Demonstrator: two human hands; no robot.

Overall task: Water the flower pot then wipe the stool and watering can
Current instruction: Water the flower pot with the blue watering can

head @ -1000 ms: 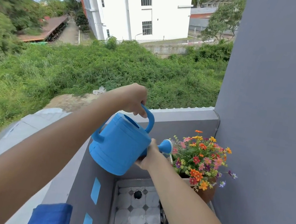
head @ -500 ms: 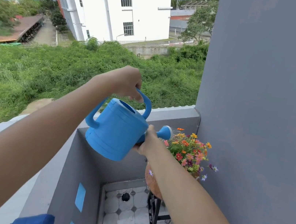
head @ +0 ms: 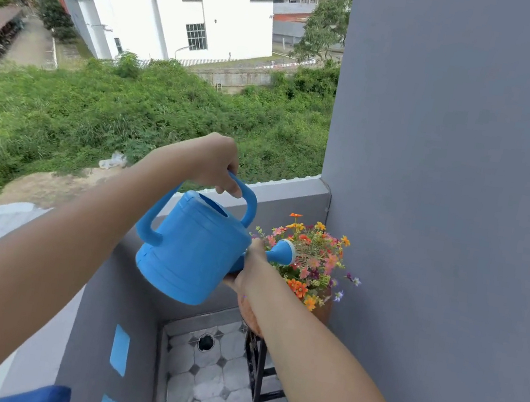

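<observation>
The left hand [head: 214,162] curls its fingers round the top handle of the blue watering can [head: 190,251], tilted toward the flower pot [head: 323,309] on the black stool [head: 257,368]. The right hand [head: 252,266] grips the spout; thin streams reach the flowers [head: 313,259].

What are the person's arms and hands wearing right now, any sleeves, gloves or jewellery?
Both forearms are bare as far as the head view shows: no sleeves, gloves, watch or bracelet. The left hand shows no ring. The right hand is seen from behind, partly hidden, so rings cannot be ruled out there.
</observation>
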